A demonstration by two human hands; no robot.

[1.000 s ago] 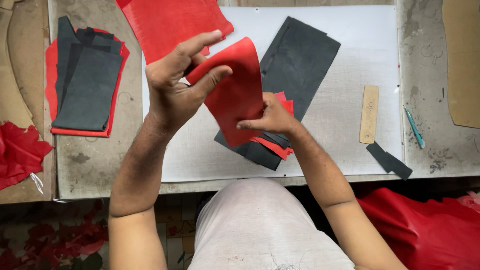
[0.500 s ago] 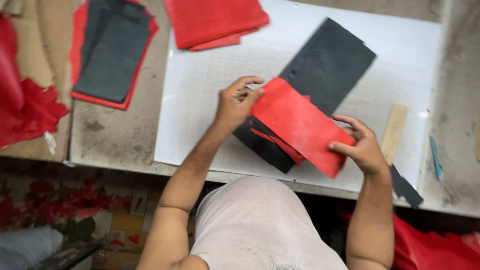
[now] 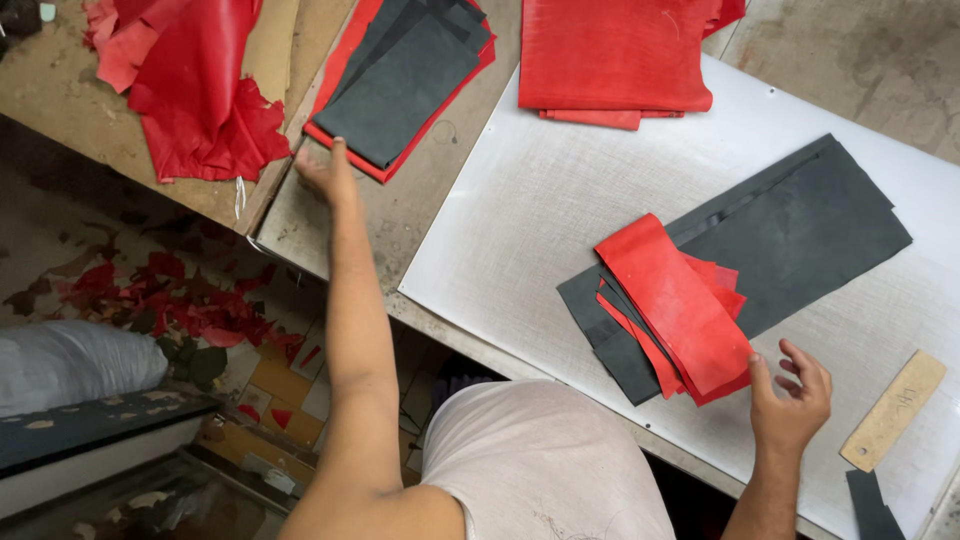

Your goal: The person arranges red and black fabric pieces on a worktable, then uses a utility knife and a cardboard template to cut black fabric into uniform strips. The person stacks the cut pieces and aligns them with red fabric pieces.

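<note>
A small pile of red leather strips (image 3: 680, 305) lies on dark grey sheets (image 3: 800, 225) on the white cutting board (image 3: 540, 200). My right hand (image 3: 790, 400) rests open just below the pile's lower end, thumb near the strips, holding nothing. My left hand (image 3: 325, 170) is stretched out to the left, fingers at the lower corner of a stack of dark grey pieces on red ones (image 3: 400, 85) on the worn bench. Whether it grips the stack is unclear.
A folded red leather sheet (image 3: 615, 55) lies at the board's top. Crumpled red leather (image 3: 195, 90) sits far left. A tan wooden ruler (image 3: 893, 410) and a dark scrap (image 3: 870, 505) lie at right. Red offcuts (image 3: 190, 310) litter the floor.
Both hands let go of the red strip, which now lies on the pile. My left hand has reached far left to the grey-and-red stack. The view swung left.
</note>
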